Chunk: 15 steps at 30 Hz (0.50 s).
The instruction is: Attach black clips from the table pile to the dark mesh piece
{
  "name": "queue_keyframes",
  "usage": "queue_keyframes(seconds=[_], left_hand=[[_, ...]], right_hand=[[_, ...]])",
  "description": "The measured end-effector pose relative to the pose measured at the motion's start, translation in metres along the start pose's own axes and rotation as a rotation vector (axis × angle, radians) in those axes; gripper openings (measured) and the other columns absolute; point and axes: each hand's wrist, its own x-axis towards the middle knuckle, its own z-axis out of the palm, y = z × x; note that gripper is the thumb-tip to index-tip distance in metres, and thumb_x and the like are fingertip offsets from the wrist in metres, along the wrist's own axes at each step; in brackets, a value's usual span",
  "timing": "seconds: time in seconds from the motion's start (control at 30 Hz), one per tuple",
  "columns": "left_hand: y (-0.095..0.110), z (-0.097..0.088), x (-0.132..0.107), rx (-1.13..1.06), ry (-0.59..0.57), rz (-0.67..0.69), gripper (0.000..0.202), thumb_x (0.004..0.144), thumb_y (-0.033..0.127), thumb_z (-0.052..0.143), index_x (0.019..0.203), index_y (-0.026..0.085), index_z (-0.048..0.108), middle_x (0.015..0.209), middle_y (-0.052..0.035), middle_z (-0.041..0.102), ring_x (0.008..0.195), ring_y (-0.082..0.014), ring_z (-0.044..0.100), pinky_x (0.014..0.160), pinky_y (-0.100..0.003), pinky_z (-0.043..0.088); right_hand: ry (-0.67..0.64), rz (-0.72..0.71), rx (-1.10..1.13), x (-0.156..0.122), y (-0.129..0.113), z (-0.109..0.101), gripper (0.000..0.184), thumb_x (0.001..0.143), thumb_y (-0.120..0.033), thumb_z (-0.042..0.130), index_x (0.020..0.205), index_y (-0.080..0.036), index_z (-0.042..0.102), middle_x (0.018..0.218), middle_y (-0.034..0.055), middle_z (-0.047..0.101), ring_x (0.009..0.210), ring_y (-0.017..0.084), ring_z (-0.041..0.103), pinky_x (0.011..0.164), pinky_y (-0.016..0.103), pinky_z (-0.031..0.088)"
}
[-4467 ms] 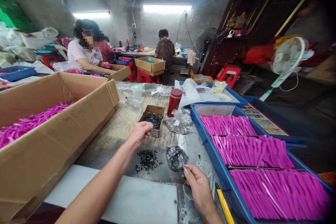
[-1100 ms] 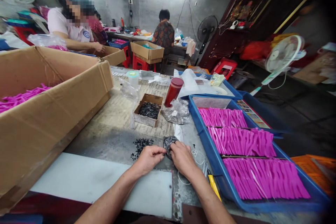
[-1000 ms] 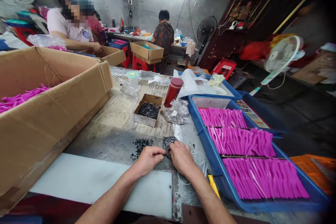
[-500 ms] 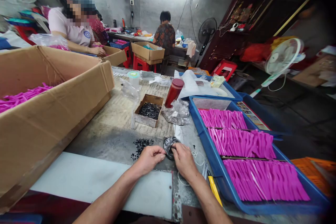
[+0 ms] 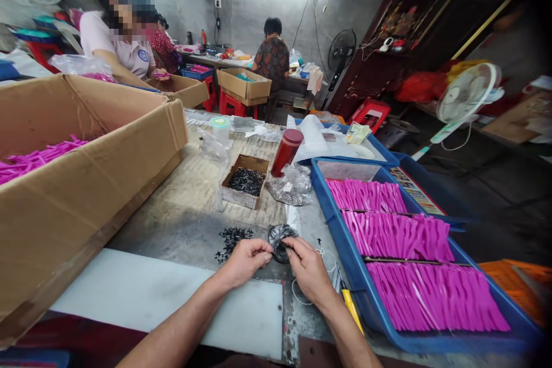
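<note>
Worktop (image 5: 190,184) spans box (image 5: 86,195) to tray (image 5: 340,241); hands (image 5: 245,261) (image 5: 307,267) at dish's (image 5: 277,234) edge.

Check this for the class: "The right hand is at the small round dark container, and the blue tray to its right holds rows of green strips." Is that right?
Not quite: the strips in the blue tray are bright pink-purple, not green, as the head view shows. The right hand is indeed at the small round dark container.
</note>
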Motion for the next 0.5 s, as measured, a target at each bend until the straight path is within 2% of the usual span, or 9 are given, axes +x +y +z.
queue_keyframes(seconds=[0.13,0.23,0.4,0.5], left_hand=[[0.000,0.000,-0.001,-0.030,-0.004,0.009,0.008,0.064,0.018,0.051,0.066,0.012,0.055,0.052,0.0050,0.043,0.048,-0.0065,0.036,0.048,-0.018,0.028],[0.001,0.000,-0.001,-0.049,-0.001,0.012,0.008,0.064,0.019,0.053,0.066,0.012,0.055,0.052,0.0049,0.044,0.048,-0.0065,0.037,0.048,-0.017,0.029],[0.004,0.000,-0.001,-0.115,-0.002,0.001,0.010,0.063,0.021,0.056,0.065,0.011,0.056,0.053,0.0045,0.046,0.048,-0.0059,0.038,0.048,-0.017,0.030],[0.005,0.001,-0.001,-0.155,0.006,0.001,0.012,0.062,0.022,0.059,0.064,0.011,0.056,0.053,0.0041,0.047,0.048,-0.0056,0.038,0.048,-0.017,0.030]], right_hand=[[-0.003,0.008,0.074,-0.002,-0.005,-0.001,0.023,0.073,-0.012,0.039,0.083,-0.018,0.059,0.077,0.0044,0.059,0.075,0.016,0.054,0.067,0.026,0.041],[-0.001,0.089,0.176,-0.004,-0.007,0.001,0.017,0.071,-0.014,0.043,0.080,-0.018,0.057,0.075,0.0030,0.059,0.073,0.016,0.053,0.065,0.025,0.039],[0.023,0.319,0.570,-0.007,-0.010,0.011,0.008,0.068,-0.023,0.050,0.071,-0.017,0.053,0.054,-0.0037,0.049,0.051,0.011,0.045,0.050,0.022,0.036],[0.087,0.391,0.747,-0.008,-0.013,0.018,0.009,0.065,-0.025,0.054,0.065,-0.016,0.052,0.051,-0.0055,0.044,0.047,0.009,0.039,0.047,0.020,0.032]])
